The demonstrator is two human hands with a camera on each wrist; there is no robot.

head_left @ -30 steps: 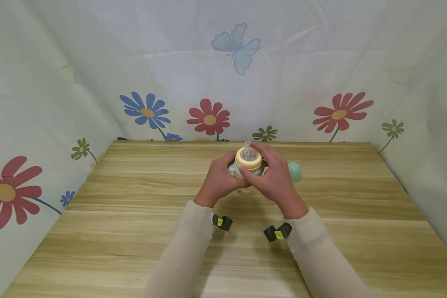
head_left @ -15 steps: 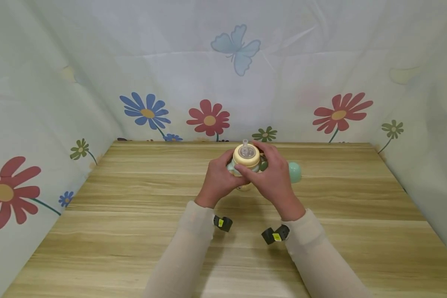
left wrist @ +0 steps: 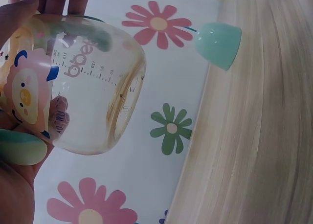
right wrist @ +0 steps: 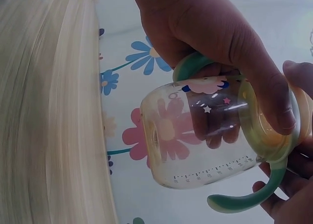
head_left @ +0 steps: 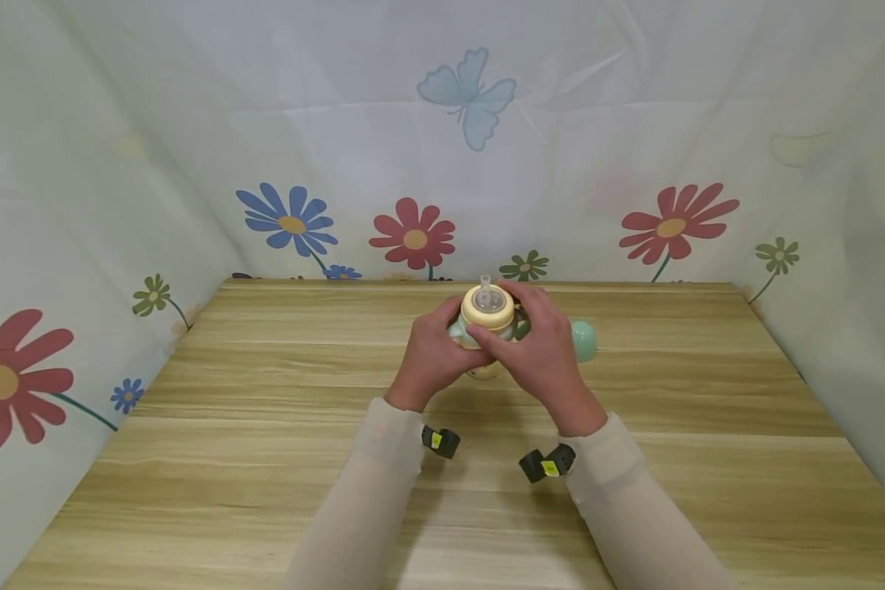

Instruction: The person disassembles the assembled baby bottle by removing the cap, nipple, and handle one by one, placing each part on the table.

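Both hands hold a clear baby bottle [head_left: 487, 331] upright above the table. On top it has a yellow collar [head_left: 498, 322] and a clear straw spout [head_left: 485, 290]. My left hand [head_left: 437, 352] wraps round the bottle's upper body, by one green handle. With thumb and fingers, my right hand [head_left: 542, 348] grips the collar from the other side. In the right wrist view the second green handle [right wrist: 244, 202] hangs beside the right fingers. Printed measuring marks and a cartoon animal show on the bottle [left wrist: 93, 97] in the left wrist view.
A mint-green domed cap [head_left: 583, 341] stands on the wooden table [head_left: 265, 459], just right of the right hand. White curtains [head_left: 560, 123] with printed flowers rise behind the table and at both sides. A black wrist camera [head_left: 442, 442] sits at each cuff.
The bottle has shifted slightly left and up in the head view, and its spout stands straighter. Both hands keep their grip; over the last half second they hardly move.
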